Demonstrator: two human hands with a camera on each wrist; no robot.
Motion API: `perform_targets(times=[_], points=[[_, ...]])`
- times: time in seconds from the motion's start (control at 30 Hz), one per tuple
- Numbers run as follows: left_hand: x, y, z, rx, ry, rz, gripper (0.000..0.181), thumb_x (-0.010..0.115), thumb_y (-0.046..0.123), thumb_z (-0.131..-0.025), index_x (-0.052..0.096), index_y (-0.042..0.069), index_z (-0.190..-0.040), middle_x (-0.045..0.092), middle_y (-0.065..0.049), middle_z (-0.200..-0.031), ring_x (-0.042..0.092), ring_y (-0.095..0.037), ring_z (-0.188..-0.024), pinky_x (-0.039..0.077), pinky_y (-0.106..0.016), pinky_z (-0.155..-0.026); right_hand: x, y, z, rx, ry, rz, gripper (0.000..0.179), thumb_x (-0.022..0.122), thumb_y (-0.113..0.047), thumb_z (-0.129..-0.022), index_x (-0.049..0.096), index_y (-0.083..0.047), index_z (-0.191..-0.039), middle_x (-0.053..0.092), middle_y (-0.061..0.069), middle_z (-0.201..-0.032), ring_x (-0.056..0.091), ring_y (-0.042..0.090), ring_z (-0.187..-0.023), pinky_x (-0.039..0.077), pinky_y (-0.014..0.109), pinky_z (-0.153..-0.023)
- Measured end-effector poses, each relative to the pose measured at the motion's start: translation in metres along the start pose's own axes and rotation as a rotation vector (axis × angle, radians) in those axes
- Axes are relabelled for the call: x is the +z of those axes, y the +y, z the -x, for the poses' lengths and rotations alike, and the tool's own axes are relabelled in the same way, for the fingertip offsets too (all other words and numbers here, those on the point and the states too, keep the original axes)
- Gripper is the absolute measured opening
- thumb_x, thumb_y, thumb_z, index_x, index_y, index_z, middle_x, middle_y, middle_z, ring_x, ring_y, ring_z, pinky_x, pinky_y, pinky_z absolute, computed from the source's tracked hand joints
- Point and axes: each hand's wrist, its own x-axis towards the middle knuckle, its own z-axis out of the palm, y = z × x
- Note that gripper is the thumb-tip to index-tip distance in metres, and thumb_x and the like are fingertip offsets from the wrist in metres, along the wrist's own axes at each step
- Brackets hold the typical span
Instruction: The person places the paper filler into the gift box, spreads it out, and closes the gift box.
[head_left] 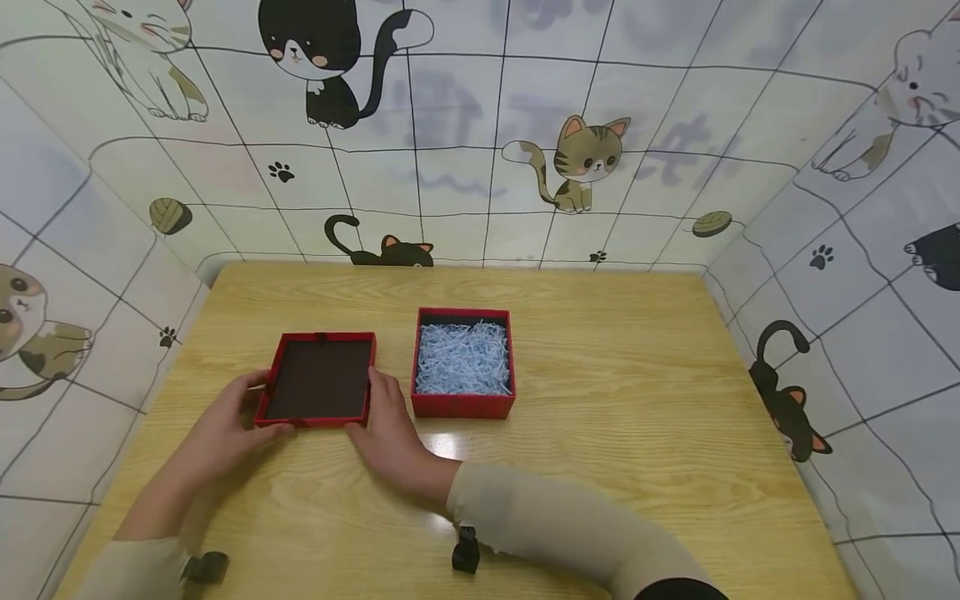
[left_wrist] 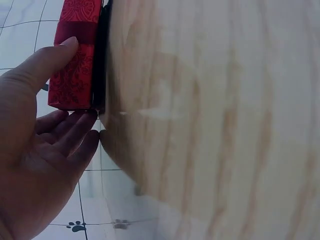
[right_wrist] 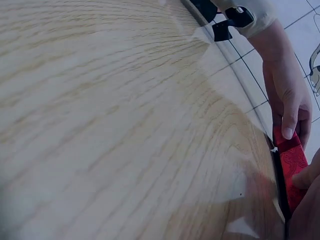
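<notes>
A shallow red box lid (head_left: 318, 379) with a dark inside lies upturned on the left half of the table. My left hand (head_left: 227, 423) holds its left front corner, the thumb on the front wall and the fingers at the left side. In the left wrist view the thumb of this hand (left_wrist: 37, 115) lies by a dark red band on the lid's patterned wall (left_wrist: 72, 82). My right hand (head_left: 395, 433) grips the right side, fingers along the wall and thumb at the front corner. The right wrist view shows both hands at the red wall (right_wrist: 292, 165).
Just right of the lid stands an open red box (head_left: 463, 407) filled with pale blue shredded paper (head_left: 462, 358). Both are on a wooden table (head_left: 615, 375). White sheeting (head_left: 465, 100) with cat drawings rises behind the table and along both sides.
</notes>
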Motion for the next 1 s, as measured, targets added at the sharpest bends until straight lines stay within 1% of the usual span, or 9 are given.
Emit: perform_targets(times=[0.17,0.23,0.33,0.4,0.5,0.57,0.67,0.8,1.0], points=[[-0.001,0.005,0.0,0.004,0.018,0.007,0.103,0.094,0.033,-0.092,0.033,-0.002,-0.168,0.05,-0.033,-0.157,0.055,-0.057,-0.139,0.056,-0.029,-0.105,0.001,-0.002,-0.001,-0.004,0.042,-0.027,0.086,0.079,-0.009,-0.102,0.03,-0.003,-0.172,0.041,0.011,-0.166,0.041,0.022,-0.156,0.039,0.036,-0.127],[-0.002,0.008,0.001,0.013,0.036,0.013,0.102,0.095,0.031,-0.092,0.035,0.0,-0.168,0.05,-0.032,-0.157,0.054,-0.057,-0.139,0.056,-0.027,-0.104,0.001,-0.002,0.0,-0.045,0.056,-0.013,0.086,0.08,-0.009,-0.101,0.031,-0.001,-0.172,0.042,0.013,-0.165,0.043,0.024,-0.154,0.04,0.037,-0.126],[-0.005,0.012,0.004,0.052,0.079,0.023,0.101,0.096,0.025,-0.091,0.037,0.002,-0.169,0.051,-0.031,-0.159,0.053,-0.057,-0.139,0.046,-0.007,-0.098,-0.003,-0.006,0.002,-0.111,0.074,-0.005,0.087,0.08,-0.01,-0.101,0.03,0.0,-0.172,0.042,0.016,-0.163,0.044,0.027,-0.153,0.041,0.039,-0.125],[-0.008,0.016,0.005,0.089,0.112,0.025,0.1,0.096,0.019,-0.089,0.038,0.003,-0.169,0.05,-0.031,-0.159,0.053,-0.055,-0.139,0.041,-0.001,-0.095,-0.008,-0.01,0.004,-0.133,0.077,-0.001,0.088,0.08,-0.011,-0.102,0.029,-0.002,-0.173,0.041,0.015,-0.164,0.043,0.026,-0.153,0.04,0.038,-0.126],[-0.01,0.023,0.007,0.14,0.163,0.019,0.101,0.097,0.011,-0.087,0.04,0.005,-0.169,0.051,-0.028,-0.16,0.055,-0.038,-0.141,0.04,-0.002,-0.098,-0.015,-0.019,0.008,-0.161,0.084,0.003,0.088,0.078,-0.012,-0.104,0.027,-0.006,-0.175,0.039,0.012,-0.166,0.04,0.024,-0.155,0.039,0.037,-0.127],[-0.013,0.031,0.009,0.152,0.192,0.014,0.101,0.097,0.009,-0.086,0.04,0.007,-0.169,0.052,-0.026,-0.16,0.055,-0.036,-0.139,0.04,-0.002,-0.098,-0.02,-0.025,0.011,-0.178,0.081,0.008,0.089,0.077,-0.014,-0.105,0.024,-0.01,-0.176,0.038,0.01,-0.167,0.038,0.02,-0.155,0.039,0.035,-0.126],[-0.016,0.043,0.011,0.183,0.23,0.017,0.101,0.097,0.004,-0.085,0.042,0.01,-0.169,0.053,-0.021,-0.16,0.053,-0.009,-0.138,0.041,-0.002,-0.098,-0.03,-0.034,0.014,-0.21,0.083,0.014,0.089,0.075,-0.015,-0.107,0.021,-0.012,-0.177,0.037,0.008,-0.167,0.038,0.017,-0.155,0.039,0.034,-0.126],[-0.018,0.054,0.008,0.225,0.256,0.029,0.102,0.096,-0.001,-0.084,0.043,0.012,-0.169,0.053,-0.019,-0.16,0.046,0.01,-0.133,0.04,-0.003,-0.1,-0.042,-0.045,0.017,-0.223,0.083,-0.011,0.089,0.075,-0.014,-0.106,0.021,-0.011,-0.177,0.036,0.009,-0.168,0.04,0.017,-0.154,0.04,0.034,-0.125],[-0.014,0.067,-0.001,0.273,0.281,0.05,0.102,0.097,-0.007,-0.08,0.047,0.011,-0.167,0.054,-0.016,-0.159,0.048,0.006,-0.132,0.039,-0.004,-0.104,-0.06,-0.049,0.02,-0.242,0.09,-0.061,0.089,0.077,-0.012,-0.105,0.024,-0.011,-0.177,0.034,0.008,-0.169,0.039,0.02,-0.155,0.043,0.033,-0.123]])
